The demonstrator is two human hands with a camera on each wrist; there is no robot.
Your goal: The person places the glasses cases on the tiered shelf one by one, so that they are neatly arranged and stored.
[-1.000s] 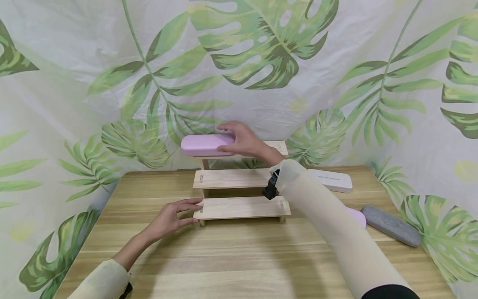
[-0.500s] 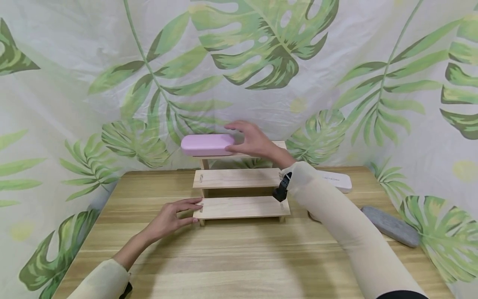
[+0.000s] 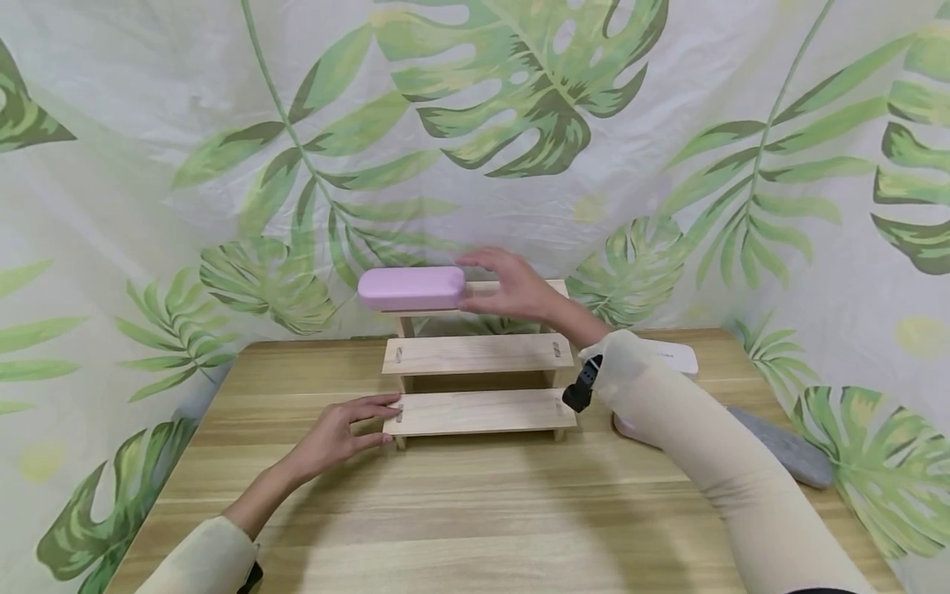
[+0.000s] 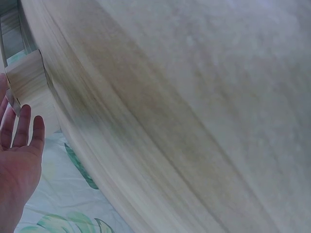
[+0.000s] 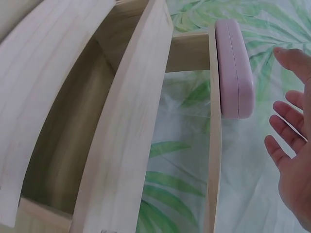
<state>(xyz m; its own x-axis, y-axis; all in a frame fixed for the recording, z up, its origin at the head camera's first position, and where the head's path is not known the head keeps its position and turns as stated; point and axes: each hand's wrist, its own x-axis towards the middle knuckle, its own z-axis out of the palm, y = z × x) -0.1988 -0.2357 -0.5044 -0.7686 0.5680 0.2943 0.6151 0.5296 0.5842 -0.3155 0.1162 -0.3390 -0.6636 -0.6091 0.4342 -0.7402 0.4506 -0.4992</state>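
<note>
A lilac glasses case [image 3: 411, 287] lies lengthwise on the left part of the top step of a three-tier wooden shelf [image 3: 482, 412]. Just off its right end is my right hand [image 3: 515, 287], thumb and fingers spread and nothing between them. The right wrist view shows a gap between these fingers and the pink side of the case [image 5: 235, 70]. My left hand [image 3: 337, 433] touches the left end of the lowest step with its fingertips, fingers nearly straight. In the left wrist view the left palm [image 4: 19, 170] shows beside the shelf's end.
To the right on the wooden table [image 3: 445, 528] lie a white case [image 3: 675, 357] and a grey case [image 3: 787, 450]. A pinkish case [image 3: 637, 433] is mostly hidden under my right sleeve. A leaf-print cloth [image 3: 519, 206] hangs close behind the shelf.
My right hand has let go of the lilac glasses case and drawn back to the right. The case stays on the top step. My left hand has not moved.
</note>
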